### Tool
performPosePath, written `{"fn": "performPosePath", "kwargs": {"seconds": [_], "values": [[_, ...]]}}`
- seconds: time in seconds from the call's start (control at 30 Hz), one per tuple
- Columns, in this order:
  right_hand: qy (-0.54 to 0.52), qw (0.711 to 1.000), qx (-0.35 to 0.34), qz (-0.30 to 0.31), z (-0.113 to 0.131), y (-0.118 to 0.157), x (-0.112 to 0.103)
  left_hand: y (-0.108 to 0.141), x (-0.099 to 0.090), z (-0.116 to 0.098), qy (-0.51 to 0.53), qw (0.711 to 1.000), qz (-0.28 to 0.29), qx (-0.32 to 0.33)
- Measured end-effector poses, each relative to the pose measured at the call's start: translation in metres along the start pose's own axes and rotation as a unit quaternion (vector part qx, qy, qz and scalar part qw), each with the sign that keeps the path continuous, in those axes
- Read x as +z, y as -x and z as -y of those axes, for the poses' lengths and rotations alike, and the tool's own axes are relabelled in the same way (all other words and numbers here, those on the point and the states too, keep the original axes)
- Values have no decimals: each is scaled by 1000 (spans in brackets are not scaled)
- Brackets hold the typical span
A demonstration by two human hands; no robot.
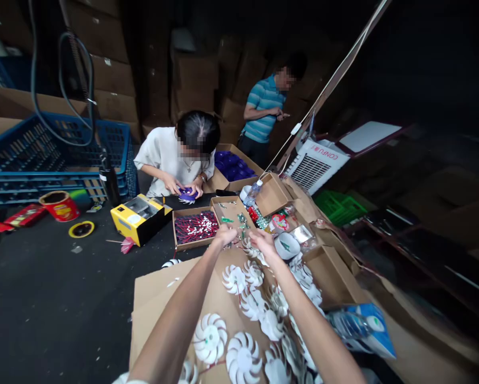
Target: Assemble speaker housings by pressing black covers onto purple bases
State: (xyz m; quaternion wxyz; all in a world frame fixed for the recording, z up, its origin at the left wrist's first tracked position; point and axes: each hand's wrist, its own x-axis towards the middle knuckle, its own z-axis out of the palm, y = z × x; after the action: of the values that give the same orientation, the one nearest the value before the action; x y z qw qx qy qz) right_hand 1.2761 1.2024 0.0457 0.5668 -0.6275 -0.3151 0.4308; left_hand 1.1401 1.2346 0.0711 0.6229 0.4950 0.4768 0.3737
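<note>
My left hand [225, 234] reaches forward over the near edge of a shallow cardboard tray [228, 204] with small green and silvery parts in it. My right hand [263, 242] is just to the right, its fingertips pointing toward the left hand. The fingers of both hands are closed in a pinch; whatever sits in them is too small to make out. Below and between my forearms, several white fan-like wheels [234, 279] with curved blades lie on a sheet of cardboard [151, 298]. Some have thin red wires and green centres.
To the left are a box of red-and-black wires [196, 226], a yellow device [137, 216] and a red tub [59, 206]. Across the table a person [167, 157] handles a purple part [188, 194]. A water bottle [353, 324] lies at the right; another person [263, 112] stands behind.
</note>
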Motion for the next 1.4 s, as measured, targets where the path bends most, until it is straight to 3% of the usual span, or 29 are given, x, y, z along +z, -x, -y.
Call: {"fn": "performPosePath", "kwargs": {"seconds": [0.1, 0.2, 0.37, 0.5, 0.6, 0.7, 0.8, 0.83, 0.9, 0.97, 1.0, 1.07, 1.13, 1.17, 1.23, 1.3, 1.4], "values": [[12, 1000, -26, 7, -18, 25, -9, -5, 2, 19, 5, 1000, 16, -19], [19, 997, -60, 40, -34, 65, -13, 27, 1, 39, 39, 999, 7, -6], [2, 981, -60, 187, -35, 142, -5, 140, -29, 48, 99, 995, -20, 16], [-46, 935, 24, 351, -17, 195, 4, 236, -64, 32, 145, 989, 20, -24], [-71, 897, 68, 430, -2, 224, 9, 284, -78, 19, 133, 990, -1, -48], [-101, 877, 63, 465, 5, 249, 15, 310, -83, 12, 108, 993, -20, -38], [-181, 831, 132, 509, 1, 261, 21, 321, -84, 18, 169, 984, -22, -46], [-192, 830, 139, 505, -1, 257, 22, 322, -85, 22, 199, 978, -28, -55], [-174, 879, 92, 435, -1, 230, 25, 319, -88, 32, 233, 967, -59, -80], [-126, 948, -5, 293, 6, 179, 28, 311, -92, 41, 225, 962, -118, -103], [-111, 966, -36, 231, 12, 149, 28, 306, -94, 44, 213, 959, -148, -112], [-83, 982, -67, 158, 26, 94, 30, 295, -97, 47, 199, 956, -184, -112], [-53, 987, -80, 130, 34, 65, 32, 284, -98, 48, 206, 954, -195, -100], [-42, 987, -82, 129, 34, 64, 34, 279, -98, 49, 208, 954, -197, -91], [-24, 984, -81, 154, 26, 88, 38, 268, -97, 50, 196, 958, -197, -69], [-13, 970, -62, 234, 13, 133, 39, 258, -95, 51, 166, 967, -186, -49], [-42, 923, -4, 381, -2, 193, 35, 249, -89, 47, 129, 983, -125, -25]]}}
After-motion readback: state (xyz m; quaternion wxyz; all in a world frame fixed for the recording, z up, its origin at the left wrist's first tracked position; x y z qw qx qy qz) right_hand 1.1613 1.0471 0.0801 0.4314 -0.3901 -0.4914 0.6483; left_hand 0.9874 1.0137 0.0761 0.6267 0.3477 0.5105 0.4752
